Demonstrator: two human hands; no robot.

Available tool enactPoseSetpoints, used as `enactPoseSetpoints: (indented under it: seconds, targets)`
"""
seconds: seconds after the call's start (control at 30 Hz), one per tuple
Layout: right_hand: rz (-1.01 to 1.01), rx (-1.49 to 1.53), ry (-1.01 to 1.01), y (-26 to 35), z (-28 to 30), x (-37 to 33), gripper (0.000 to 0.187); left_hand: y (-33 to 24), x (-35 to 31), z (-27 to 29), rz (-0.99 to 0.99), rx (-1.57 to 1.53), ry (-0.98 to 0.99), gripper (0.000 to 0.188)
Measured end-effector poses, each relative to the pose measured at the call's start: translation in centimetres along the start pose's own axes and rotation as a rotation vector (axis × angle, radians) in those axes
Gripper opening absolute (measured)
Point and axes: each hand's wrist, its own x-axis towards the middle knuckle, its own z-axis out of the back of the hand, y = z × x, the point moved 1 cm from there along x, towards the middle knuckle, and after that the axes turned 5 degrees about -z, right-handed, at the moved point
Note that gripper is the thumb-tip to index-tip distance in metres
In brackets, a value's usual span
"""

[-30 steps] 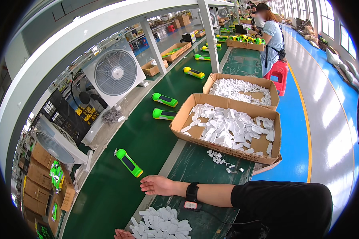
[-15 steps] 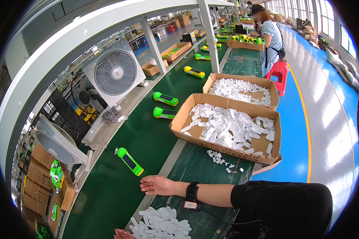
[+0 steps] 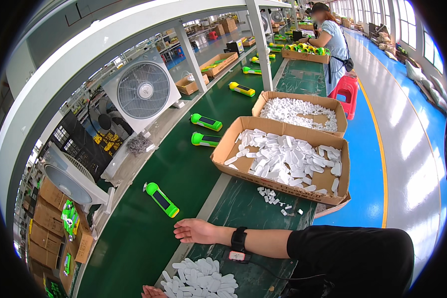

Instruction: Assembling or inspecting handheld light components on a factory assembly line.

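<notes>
My right hand point(image 3: 195, 231) rests palm up with fingers loosely spread, holding nothing, above the edge between the green conveyor belt and the work table. A dark band circles that wrist. Just beyond the fingertips lies a green flashlight point(image 3: 161, 199) with a dark panel on its side. At the lower edge only part of my left hand point(image 3: 153, 292) shows; its visible fingers are apart and nothing is seen in them. Right beside it is a pile of flat white oval plastic pieces point(image 3: 199, 279), which lies between my two arms.
A cardboard box point(image 3: 278, 186) of white oval pieces stands ahead, with a box point(image 3: 342, 124) of smaller white parts behind it. Small white bits point(image 3: 272, 196) lie nearby. More flashlights point(image 3: 205, 122) are on the belt. A white fan point(image 3: 145, 89) stands across it. A co-worker point(image 3: 336, 44) is farther along.
My hands and the flashlight beside them stay where they were. The co-worker farther along has shifted posture, with an arm now reaching over the box of flashlights.
</notes>
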Motion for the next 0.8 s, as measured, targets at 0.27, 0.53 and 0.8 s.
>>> enactPoseSetpoints:
  seconds: [0.27,0.53,0.8]
  targets:
    - [0.009,-0.014,0.004,-0.01,0.0,0.0,0.02,-0.13,0.17,0.25,0.011,-0.015,0.011,0.021]
    - [0.001,-0.014,-0.002,0.02,-0.02,0.03,0.02,-0.16,0.27,0.56,0.014,-0.001,-0.005,0.021]
    - [0.001,-0.011,-0.002,-0.01,-0.02,0.05,0.02,-0.21,0.4,0.94,0.018,-0.012,0.014,0.022]
